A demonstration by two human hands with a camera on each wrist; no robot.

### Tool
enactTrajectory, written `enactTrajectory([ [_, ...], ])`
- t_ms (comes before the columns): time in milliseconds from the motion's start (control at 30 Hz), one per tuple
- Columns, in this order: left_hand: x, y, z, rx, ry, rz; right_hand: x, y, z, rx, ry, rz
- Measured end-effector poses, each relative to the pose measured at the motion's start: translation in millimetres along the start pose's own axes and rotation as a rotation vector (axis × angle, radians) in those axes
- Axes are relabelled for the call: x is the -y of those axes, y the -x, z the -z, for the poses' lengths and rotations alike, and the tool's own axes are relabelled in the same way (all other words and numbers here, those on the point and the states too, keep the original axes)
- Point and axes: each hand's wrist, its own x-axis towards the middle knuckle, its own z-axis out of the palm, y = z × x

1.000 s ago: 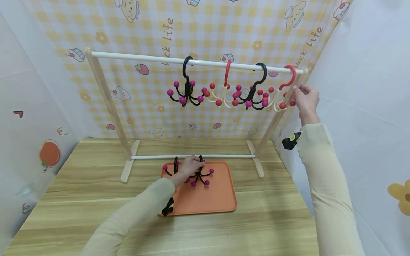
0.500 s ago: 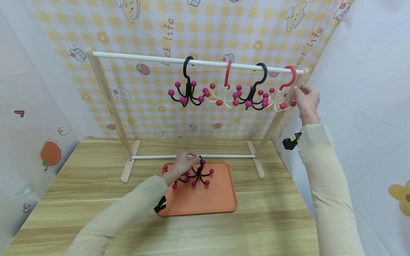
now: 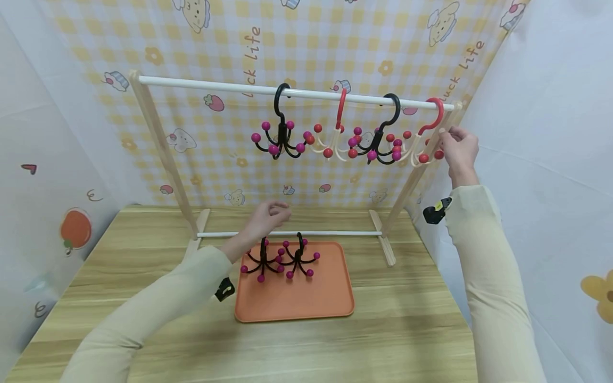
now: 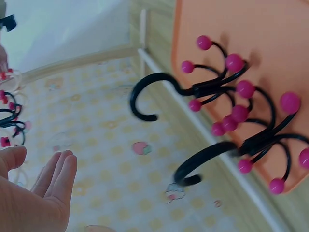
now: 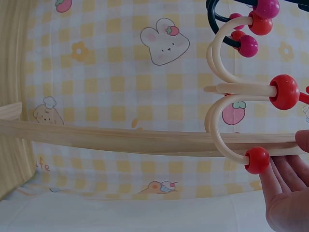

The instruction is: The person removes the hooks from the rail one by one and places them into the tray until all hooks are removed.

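Observation:
My left hand (image 3: 268, 219) hovers behind and above the orange tray (image 3: 306, 303), fingers loosely extended with nothing in them. On the tray stand two black octopus-style hook hangers with pink balls, a left one (image 3: 263, 258) and a right one (image 3: 298, 257); both hooks rise free in the left wrist view. My right hand (image 3: 461, 150) grips the right wooden post (image 5: 120, 140) of a rack, thumb on one side and fingers on the other. From the rack's white top bar (image 3: 206, 86) hang two black hangers (image 3: 282, 133) and two red-and-cream hangers (image 3: 338, 114); the rightmost is beside my right hand.
The rack's left post (image 3: 160, 143) and lower white bar (image 3: 335, 233) stand behind the tray on a wooden table (image 3: 402, 319). A yellow checked cloth (image 3: 215, 159) hangs at the back, and white sheets (image 3: 541, 175) line the sides.
My left hand has let go of the right black hanger on the tray and moved up, back and left from it. My right hand stays on the post.

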Motion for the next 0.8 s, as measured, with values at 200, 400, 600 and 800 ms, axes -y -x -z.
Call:
enactTrajectory([
  [200,-23.5,1.2,11.1,-0.028,-0.002,-0.041,0,-1.2,1,0.001,0.002,-0.004],
  [400,-48.7,2.0,25.1,-0.044,-0.007,-0.113,1,-1.6,1,-0.002,0.008,-0.012],
  [600,-73.7,-0.4,41.0,-0.102,-0.017,-0.158,2,-1.4,1,0.0,0.002,-0.016],
  [800,-101.6,-2.7,55.7,-0.176,-0.004,-0.217,2,-1.5,1,0.004,-0.002,-0.014],
])
